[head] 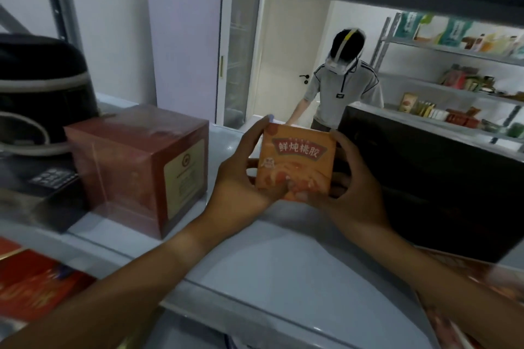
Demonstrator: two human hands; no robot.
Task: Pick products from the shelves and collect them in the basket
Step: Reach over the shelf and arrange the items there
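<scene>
An orange box with Chinese lettering on its front is held above the white shelf, between both my hands. My left hand grips its left side, fingers curled round the top corner and the thumb on the front. My right hand grips the right side, fingers behind the box and the thumb near its lower edge. No basket is in view.
A dark red box stands on the shelf left of my hands, with a black appliance behind it. A large black box stands to the right. Red packages lie on the lower shelf. Beyond the shelf a person stands near other shelves.
</scene>
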